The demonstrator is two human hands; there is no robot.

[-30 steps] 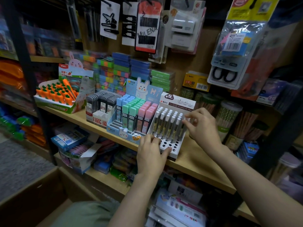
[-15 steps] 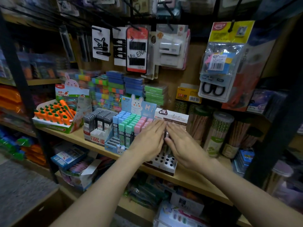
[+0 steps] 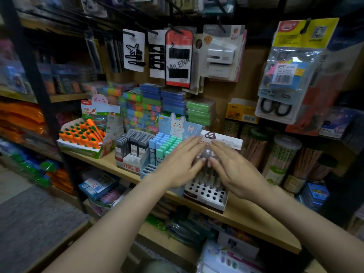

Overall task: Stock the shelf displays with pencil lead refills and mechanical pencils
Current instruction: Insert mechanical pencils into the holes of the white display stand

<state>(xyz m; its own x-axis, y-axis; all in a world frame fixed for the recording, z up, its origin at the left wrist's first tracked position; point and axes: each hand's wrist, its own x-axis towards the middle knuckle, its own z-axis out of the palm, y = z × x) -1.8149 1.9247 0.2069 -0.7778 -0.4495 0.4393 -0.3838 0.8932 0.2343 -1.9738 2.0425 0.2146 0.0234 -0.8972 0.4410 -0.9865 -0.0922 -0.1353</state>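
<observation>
A white display box with round holes stands on the wooden shelf, holding upright mechanical pencils. My left hand and my right hand lie flat, fingers spread, over the pencil tops, hiding most of them. Neither hand grips anything. Left of that box stands a blue bunny display with blue, green and pink lead refill cases. Further left is a white box of dark grey refill cases.
A carrot-shaped item display sits at the shelf's left. Clear jars of wooden pencils stand to the right. Hair clip cards, a scissors pack and stacked colourful boxes fill the back wall. More stock lies on the lower shelf.
Both hands have come together from the box's front and right side onto the pencil tops, then spread slightly apart. The view has tilted upward.
</observation>
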